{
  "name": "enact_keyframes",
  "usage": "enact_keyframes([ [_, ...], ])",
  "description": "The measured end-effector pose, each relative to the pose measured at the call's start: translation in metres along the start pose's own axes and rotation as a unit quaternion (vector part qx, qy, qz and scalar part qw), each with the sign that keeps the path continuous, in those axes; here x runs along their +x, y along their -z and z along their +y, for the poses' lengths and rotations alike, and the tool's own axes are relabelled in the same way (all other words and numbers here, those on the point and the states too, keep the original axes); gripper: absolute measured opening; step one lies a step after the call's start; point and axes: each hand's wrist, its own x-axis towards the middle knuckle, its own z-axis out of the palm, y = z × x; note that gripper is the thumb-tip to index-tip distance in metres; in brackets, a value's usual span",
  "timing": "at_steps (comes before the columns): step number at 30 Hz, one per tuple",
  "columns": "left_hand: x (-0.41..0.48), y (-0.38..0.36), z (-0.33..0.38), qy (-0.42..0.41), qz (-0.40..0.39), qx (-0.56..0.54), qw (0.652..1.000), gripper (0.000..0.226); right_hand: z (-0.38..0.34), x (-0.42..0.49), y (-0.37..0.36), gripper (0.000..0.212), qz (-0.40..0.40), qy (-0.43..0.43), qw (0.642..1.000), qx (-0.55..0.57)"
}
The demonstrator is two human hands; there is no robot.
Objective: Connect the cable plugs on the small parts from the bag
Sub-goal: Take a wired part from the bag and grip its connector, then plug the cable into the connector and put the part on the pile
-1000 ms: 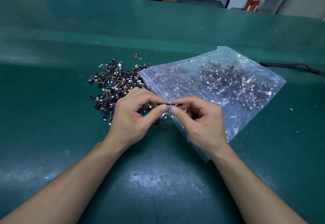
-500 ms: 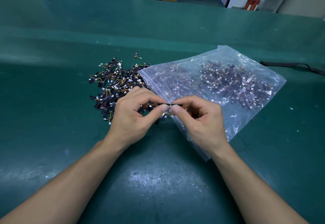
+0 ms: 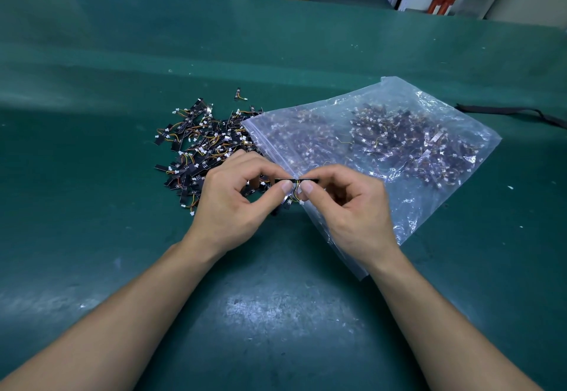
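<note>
While the left hand (image 3: 227,203) and right hand (image 3: 346,206) both pinch one thin black strip part (image 3: 296,180) w/ its wires over the green matted surface (image 3: 276,314), a loose heap of black parts (image 3: 202,145) sits beside the half-full clear plastic zip bag (image 3: 399,145). Prob lots left imo.

The green counter (image 3: 276,314), scuffed and shiny toward 6 o'clock, carries a loose pile of small black parts (image 3: 199,145) with orange-yellow wires and white plugs at 10 o'clock. A clear zip bag (image 3: 414,216) of more such parts lies flat at 2 o'clock, its mouth touching the pile. One stray part (image 3: 237,94) sits just beyond the pile at 12 o'clock. A black strap (image 3: 506,111) lies past the bag, toward 3 o'clock.
</note>
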Motion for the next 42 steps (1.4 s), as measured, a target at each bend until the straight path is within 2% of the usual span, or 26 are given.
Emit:
enact_keyframes([
  [8, 0.000, -0.001, -0.001, 0.004, -0.004, 0.005, 1.000, 0.005, 0.003, 0.000, 0.000, 0.006, -0.004, -0.010, 1.000, 0.001],
  [12, 0.001, -0.001, -0.001, 0.014, 0.019, 0.000, 1.000, 0.010, 0.007, 0.002, 0.005, 0.025, 0.002, -0.025, 1.000, -0.010],
  [15, 0.003, 0.001, -0.002, 0.052, 0.048, -0.019, 0.997, 0.015, 0.013, 0.006, 0.012, 0.035, -0.012, -0.030, 0.994, -0.102],
  [19, 0.004, 0.002, -0.003, 0.081, 0.068, -0.022, 0.994, 0.016, 0.021, 0.008, 0.017, 0.054, -0.054, -0.048, 0.966, -0.247],
  [23, 0.003, 0.002, -0.004, 0.091, 0.069, -0.027, 0.993, 0.010, 0.023, 0.009, 0.019, 0.039, -0.040, -0.050, 0.963, -0.264],
  [29, 0.001, 0.002, -0.007, 0.099, 0.031, -0.013, 0.995, 0.008, 0.020, 0.012, 0.024, 0.018, 0.044, -0.035, 0.978, -0.202],
  [36, 0.010, 0.002, -0.001, 0.049, -0.013, 0.117, 0.992, 0.008, 0.010, 0.014, 0.030, 0.022, 0.098, 0.003, 0.982, -0.164],
  [38, 0.021, -0.002, 0.007, 0.035, -0.038, 0.181, 0.982, 0.015, 0.007, 0.015, 0.032, 0.021, 0.111, 0.017, 0.981, -0.161],
  [42, 0.046, -0.025, 0.020, 0.066, -0.088, 0.273, 0.956, 0.022, 0.003, 0.015, 0.035, 0.016, 0.131, 0.041, 0.978, -0.159],
])
